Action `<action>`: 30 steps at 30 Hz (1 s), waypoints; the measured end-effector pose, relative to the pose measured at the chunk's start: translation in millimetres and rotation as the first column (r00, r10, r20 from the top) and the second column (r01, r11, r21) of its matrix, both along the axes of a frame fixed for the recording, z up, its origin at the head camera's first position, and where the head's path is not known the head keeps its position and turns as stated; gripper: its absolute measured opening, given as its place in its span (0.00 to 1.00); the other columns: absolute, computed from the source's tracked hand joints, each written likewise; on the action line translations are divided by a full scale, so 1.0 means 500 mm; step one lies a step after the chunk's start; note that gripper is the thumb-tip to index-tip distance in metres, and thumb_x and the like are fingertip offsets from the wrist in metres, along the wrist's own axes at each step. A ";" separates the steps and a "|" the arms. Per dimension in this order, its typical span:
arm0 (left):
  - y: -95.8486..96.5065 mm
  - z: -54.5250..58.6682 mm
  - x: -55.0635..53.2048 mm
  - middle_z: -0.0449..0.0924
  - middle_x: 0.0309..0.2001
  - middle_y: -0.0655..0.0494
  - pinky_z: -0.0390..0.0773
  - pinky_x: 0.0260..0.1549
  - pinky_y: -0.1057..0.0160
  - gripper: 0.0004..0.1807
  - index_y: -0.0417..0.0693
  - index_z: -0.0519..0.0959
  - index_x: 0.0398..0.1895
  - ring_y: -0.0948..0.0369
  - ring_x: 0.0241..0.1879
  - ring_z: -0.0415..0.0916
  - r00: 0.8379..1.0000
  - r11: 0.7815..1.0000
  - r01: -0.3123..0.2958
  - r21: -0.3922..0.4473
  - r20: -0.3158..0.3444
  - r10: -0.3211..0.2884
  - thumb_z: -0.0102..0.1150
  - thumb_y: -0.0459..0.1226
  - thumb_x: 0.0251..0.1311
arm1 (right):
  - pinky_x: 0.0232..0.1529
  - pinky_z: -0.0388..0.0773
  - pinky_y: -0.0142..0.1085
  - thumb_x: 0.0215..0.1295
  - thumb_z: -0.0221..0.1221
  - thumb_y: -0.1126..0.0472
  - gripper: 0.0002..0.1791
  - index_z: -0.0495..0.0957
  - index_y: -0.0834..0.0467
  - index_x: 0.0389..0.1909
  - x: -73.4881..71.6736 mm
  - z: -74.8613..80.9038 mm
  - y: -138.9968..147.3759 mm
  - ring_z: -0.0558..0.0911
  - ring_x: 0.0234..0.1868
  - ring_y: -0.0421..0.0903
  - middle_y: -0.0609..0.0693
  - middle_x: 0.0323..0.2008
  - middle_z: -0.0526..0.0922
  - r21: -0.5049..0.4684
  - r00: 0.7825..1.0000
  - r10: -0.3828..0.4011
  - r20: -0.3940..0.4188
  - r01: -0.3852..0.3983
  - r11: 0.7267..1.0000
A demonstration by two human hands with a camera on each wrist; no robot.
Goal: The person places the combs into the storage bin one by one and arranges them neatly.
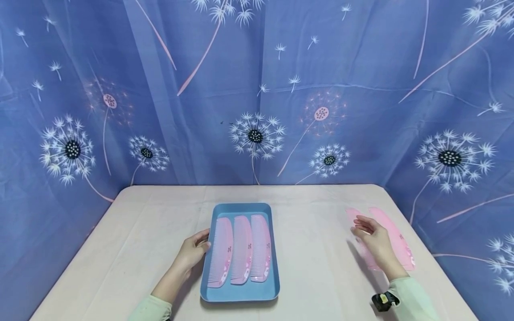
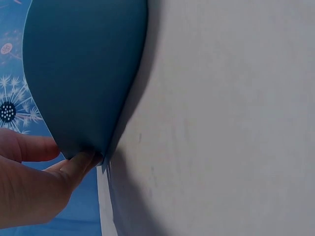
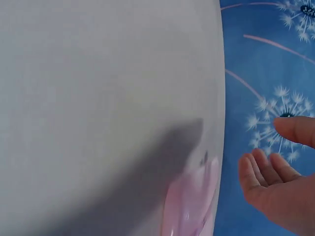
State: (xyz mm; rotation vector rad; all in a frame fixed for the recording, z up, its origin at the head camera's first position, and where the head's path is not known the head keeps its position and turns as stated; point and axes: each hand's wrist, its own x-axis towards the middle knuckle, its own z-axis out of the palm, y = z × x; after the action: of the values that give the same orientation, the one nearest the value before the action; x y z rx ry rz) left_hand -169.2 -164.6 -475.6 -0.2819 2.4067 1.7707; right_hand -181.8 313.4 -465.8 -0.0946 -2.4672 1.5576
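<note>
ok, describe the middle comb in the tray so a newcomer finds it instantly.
On the pale table, find the blue tray whose edge the left hand holds. Inside, go to the middle pink comb: unlike its neighbours, it has a comb on both sides.

Pink combs (image 1: 242, 249), blue tray (image 1: 241, 294), dandelion-patterned backdrop (image 1: 201, 138)

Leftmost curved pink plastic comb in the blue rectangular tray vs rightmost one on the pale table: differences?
Place: the leftmost pink comb lies in the blue tray; the rightmost pink comb on the pale table.
Slant, head view: the leftmost comb's far end leans right; the rightmost comb's leans left.
Visibility: the leftmost comb shows whole; the right hand partly hides the rightmost comb.
Shared: pink, curved back.
</note>
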 end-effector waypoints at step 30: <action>-0.002 0.000 -0.001 0.64 0.65 0.32 0.67 0.63 0.44 0.26 0.33 0.64 0.66 0.38 0.66 0.60 1.000 1.000 0.000 0.007 -0.003 0.000 0.47 0.27 0.63 | 0.67 0.59 0.58 0.61 0.59 0.64 0.45 0.43 0.78 0.69 0.006 0.005 0.068 0.55 0.67 0.72 0.79 0.66 0.53 0.166 0.926 0.007 0.377 -0.075 0.983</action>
State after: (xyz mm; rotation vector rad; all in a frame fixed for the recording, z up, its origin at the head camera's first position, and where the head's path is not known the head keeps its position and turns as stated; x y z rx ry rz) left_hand -169.7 -165.6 -475.5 -0.2784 2.4018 1.7809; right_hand -178.9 347.3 -463.4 -0.3436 -2.9087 1.4362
